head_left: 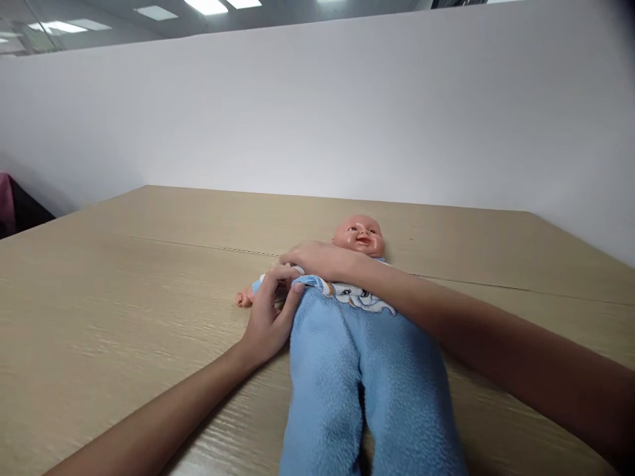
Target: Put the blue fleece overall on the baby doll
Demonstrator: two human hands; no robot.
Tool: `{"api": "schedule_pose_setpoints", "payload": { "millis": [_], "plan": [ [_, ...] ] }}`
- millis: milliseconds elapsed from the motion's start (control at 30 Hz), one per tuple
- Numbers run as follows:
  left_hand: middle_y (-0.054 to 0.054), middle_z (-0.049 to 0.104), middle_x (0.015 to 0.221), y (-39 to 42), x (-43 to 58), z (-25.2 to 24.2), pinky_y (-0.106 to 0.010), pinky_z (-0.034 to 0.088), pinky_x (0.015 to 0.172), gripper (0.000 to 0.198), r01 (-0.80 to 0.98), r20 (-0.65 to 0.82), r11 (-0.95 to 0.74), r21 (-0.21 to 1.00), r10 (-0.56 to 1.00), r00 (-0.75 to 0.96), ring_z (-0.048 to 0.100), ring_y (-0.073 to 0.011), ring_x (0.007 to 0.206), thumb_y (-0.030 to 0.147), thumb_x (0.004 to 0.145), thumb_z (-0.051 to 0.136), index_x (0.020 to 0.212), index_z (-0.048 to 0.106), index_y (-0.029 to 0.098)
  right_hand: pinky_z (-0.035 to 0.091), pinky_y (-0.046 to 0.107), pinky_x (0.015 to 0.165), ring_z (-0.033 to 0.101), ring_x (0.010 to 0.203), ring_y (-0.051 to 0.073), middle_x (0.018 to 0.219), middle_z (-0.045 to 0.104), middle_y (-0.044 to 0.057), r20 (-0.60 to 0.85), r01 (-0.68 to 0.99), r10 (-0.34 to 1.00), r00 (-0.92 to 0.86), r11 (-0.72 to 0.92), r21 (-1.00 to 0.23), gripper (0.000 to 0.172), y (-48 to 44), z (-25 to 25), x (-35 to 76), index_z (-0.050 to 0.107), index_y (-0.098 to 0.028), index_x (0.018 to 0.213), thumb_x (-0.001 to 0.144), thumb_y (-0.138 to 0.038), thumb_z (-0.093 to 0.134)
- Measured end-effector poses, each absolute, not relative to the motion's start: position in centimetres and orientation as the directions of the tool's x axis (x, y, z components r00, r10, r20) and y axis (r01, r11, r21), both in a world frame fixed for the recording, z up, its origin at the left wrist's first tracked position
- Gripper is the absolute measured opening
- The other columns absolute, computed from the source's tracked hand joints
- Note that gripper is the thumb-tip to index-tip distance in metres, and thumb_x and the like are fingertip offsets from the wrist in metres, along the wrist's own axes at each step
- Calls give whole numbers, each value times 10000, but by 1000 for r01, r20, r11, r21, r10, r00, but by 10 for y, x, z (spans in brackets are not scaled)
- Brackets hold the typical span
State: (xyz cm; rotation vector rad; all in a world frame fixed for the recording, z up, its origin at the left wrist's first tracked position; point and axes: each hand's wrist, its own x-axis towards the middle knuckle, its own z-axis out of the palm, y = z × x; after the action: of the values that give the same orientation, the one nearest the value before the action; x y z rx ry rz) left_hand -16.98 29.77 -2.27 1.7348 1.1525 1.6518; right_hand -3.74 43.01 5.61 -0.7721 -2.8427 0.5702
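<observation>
A baby doll (358, 237) lies on its back on the table, head away from me. It wears blue fleece pants (327, 370) and a top whose white printed ruffle (362, 297) shows at the waist. My left hand (270, 307) is at the doll's side on the left, thumb and fingers closed on the edge of the clothing by the waist. Across the doll's chest reaches my right arm, and my right hand (317, 259) curls over the doll's upper body on the left, its fingertips mostly hidden. The doll's small hand (244, 297) sticks out beyond my left hand.
The light wooden table (124, 277) has a seam running across it behind the doll. A white partition (317, 119) stands along its far side. At the far left edge is a dark and maroon object (17, 205) that I cannot make out.
</observation>
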Motion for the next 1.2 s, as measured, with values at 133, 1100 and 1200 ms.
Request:
{"api": "schedule_pose_setpoints", "payload": {
  "millis": [133,1100,1200],
  "plan": [
    [-42,661,1030,296,-170,-19,-341,472,906,145,247,553,-522,816,830,-73,614,-223,982,388,1097,616,1071,647,249,431,345,753,720,974,281,1093,821,80,106,515,571,-814,794,-323,128,421,55,-39,753,-233,1035,934,-291,701],
    [9,628,1086,303,-159,-24,-232,521,910,329,-41,337,-365,930,892,-303,614,-128,1016,598,1069,625,1140,559,283,533,416,987,719,1196,300,1356,774,111,194,517,774,-603,564,-644,420,362,71,35,738,-229,1223,1060,-582,578],
    [24,643,1046,304,-158,-24,-234,540,843,486,-304,140,-222,926,953,-268,622,-133,936,686,926,777,1103,567,285,470,391,818,720,993,280,1135,809,94,213,598,775,-595,604,-527,329,347,70,38,735,-216,1039,1032,-529,632]
  ]
}}
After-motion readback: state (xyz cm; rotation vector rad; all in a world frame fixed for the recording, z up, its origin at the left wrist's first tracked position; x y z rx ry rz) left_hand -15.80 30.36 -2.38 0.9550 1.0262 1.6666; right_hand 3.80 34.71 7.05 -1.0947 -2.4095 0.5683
